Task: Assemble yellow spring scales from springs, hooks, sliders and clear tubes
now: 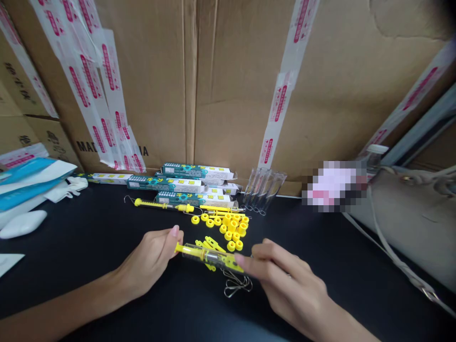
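1. Left hand (147,261): fingers curled, partly closed, gripping the yellow-tipped end of a clear-tube spring scale (210,256).
2. Right hand (281,280): fingers extended and pinching the scale's far end, thumb hidden.
3. Held scale: lying level just above the black worktop (89,251), near the front edge of the loose parts, its wire hooks (237,283) tangled beneath it.
4. Complete-looking scale (160,205): one, hook attached, lying on the worktop beyond the left hand.
5. Yellow plastic rings (228,228): about twenty, loose in a cluster, none fitted.
6. Yellow flat clips (210,244): loose, just beyond the held scale.
7. Clear plastic tubes (263,190): several, leaning together, apparently unused.
8. Teal-and-white cartons (164,184): several, lying against the cardboard box wall (142,85); contents hidden.
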Motion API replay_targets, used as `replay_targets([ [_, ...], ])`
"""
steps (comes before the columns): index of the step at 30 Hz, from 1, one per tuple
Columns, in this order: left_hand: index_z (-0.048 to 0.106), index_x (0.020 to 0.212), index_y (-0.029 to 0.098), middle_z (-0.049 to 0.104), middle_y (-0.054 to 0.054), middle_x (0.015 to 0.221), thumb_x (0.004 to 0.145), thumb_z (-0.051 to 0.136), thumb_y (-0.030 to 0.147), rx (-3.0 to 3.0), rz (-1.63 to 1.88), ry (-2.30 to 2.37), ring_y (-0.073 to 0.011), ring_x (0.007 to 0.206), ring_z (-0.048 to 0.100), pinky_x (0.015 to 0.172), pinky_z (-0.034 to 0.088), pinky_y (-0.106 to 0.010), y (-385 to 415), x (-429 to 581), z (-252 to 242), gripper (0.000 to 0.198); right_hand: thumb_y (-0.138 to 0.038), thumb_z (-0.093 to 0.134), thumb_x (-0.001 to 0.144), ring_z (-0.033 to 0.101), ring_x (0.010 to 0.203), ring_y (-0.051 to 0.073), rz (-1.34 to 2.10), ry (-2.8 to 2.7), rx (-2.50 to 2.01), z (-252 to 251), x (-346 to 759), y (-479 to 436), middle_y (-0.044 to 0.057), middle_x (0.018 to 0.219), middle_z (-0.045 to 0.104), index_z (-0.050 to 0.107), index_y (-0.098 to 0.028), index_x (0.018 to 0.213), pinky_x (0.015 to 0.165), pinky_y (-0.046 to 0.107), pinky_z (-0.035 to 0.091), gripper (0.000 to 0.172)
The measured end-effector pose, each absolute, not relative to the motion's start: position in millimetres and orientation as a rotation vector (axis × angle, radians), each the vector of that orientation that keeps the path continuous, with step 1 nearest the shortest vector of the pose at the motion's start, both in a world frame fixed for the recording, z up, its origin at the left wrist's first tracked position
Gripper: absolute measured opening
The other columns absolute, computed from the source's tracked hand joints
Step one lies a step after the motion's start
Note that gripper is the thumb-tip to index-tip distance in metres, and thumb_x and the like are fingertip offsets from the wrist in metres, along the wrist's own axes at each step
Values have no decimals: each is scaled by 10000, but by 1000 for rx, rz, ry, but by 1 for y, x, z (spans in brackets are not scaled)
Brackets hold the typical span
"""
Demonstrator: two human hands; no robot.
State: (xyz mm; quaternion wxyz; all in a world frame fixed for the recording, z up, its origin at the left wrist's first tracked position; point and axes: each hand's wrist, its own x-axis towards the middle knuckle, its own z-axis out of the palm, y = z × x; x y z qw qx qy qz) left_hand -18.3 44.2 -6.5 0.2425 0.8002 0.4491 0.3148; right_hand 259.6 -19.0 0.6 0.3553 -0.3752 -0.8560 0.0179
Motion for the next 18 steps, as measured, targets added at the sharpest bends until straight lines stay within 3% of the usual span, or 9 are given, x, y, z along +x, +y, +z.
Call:
replay_targets([
  [2,393,622,240,409,35,567,1028,229,452,2166,864,1232,-154,511,409,530,340,-274,45,-17,-5,487,-145,517,965,670,774,173,163,-2165,-1022,5,257,-15,50,923,675,601,-273,1227,645,267,530,304],
  [6,408,613,231,422,31,585,1010,304,464,2123,884,1248,-151,542,414,544,338,-269,47,-16,-2,472,-383,659,916,539,569,127,479,-2044,-1128,13,252,-8,-23,733,578,654,-252,1095,512,231,458,222],
  [9,392,597,226,392,36,578,991,342,492,2089,897,1260,-146,537,381,530,307,-268,49,-15,0,477,-392,635,927,508,567,121,581,-1839,-1190,18,252,-6,-28,723,572,672,-262,1042,507,230,434,177],
  [13,412,604,220,396,37,574,976,372,521,2025,924,1288,-143,539,379,525,292,-259,50,-15,1,480,-402,684,883,485,519,103,612,-1442,-1196,27,261,-1,-53,682,521,643,-256,1067,464,218,422,238],
  [18,443,636,217,432,30,606,965,410,540,1927,945,1304,-144,560,412,504,308,-235,53,-17,-3,462,-405,708,866,611,682,125,484,-1204,-1158,37,278,9,-21,820,646,623,-275,1181,684,242,532,351],
])
